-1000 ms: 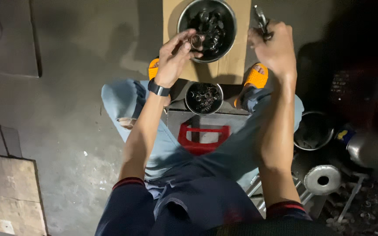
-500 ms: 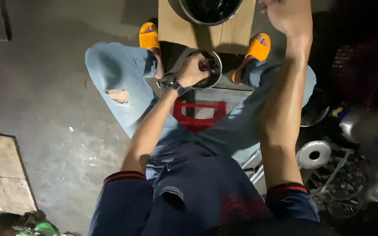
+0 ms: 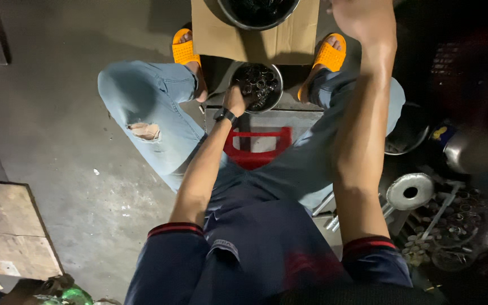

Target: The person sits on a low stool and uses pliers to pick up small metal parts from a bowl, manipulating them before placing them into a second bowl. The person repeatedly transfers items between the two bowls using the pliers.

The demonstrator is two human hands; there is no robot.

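Fingers of the left hand (image 3: 236,100) curl down into the small metal bowl (image 3: 258,86), bunched among the dark rings there; whether they pinch one I cannot tell. Just beyond those fingers the bowl's far rim meets the cardboard sheet (image 3: 255,39), which carries the large metal bowl (image 3: 258,12) at the top edge. The right hand (image 3: 362,20) is raised beside that large bowl, its fingers cut off by the frame, so their state is hidden. Orange sandals (image 3: 329,56) flank the cardboard. A red stool (image 3: 255,148) sits under the left wrist. Bare concrete floor (image 3: 57,113) lies open leftward; metal parts (image 3: 410,192) crowd the right.
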